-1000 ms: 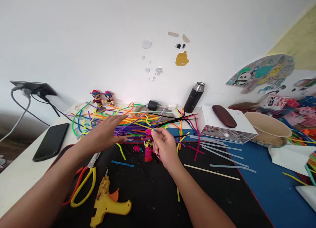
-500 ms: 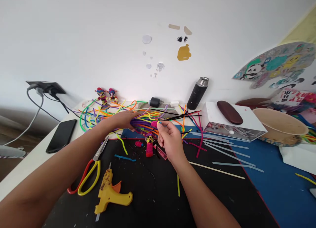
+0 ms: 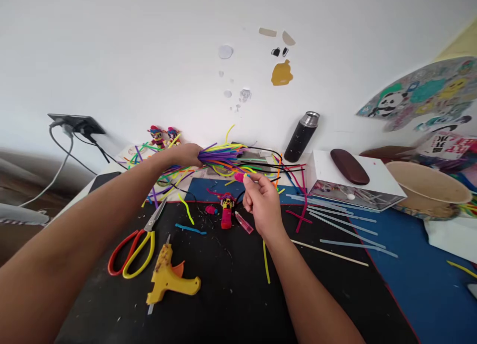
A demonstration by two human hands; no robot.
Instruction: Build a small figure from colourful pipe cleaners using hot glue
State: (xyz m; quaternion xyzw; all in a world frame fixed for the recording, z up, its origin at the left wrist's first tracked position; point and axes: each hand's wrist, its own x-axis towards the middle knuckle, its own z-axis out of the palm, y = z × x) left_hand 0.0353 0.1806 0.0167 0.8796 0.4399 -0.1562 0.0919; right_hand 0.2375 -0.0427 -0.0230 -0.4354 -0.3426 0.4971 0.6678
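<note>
My left hand [image 3: 189,155] is closed round a bundle of pipe cleaners [image 3: 223,156], mostly purple with orange, yellow and black ones, raised over the pile. Between thumb and fingers, my right hand [image 3: 262,200] pinches a small pink pipe-cleaner piece [image 3: 239,176] with yellow and blue at its end. Just below it, a pipe-cleaner doll [image 3: 226,212] with a pink body and yellow face lies on the black mat. A second small pink piece [image 3: 211,210] rests left of the doll, and a small pink tube [image 3: 244,222] lies to its right.
Scissors [image 3: 139,244] and a yellow glue gun [image 3: 171,274] lie at the left front. Clear glue sticks [image 3: 346,224] and a wooden stick [image 3: 330,253] lie right. Behind stand a black flask [image 3: 301,137], a white box [image 3: 357,170] and two finished dolls [image 3: 164,136].
My left hand has closed on pipe cleaners and lifted the bundle off the pile. My right hand still holds the pink piece. The view has shifted slightly.
</note>
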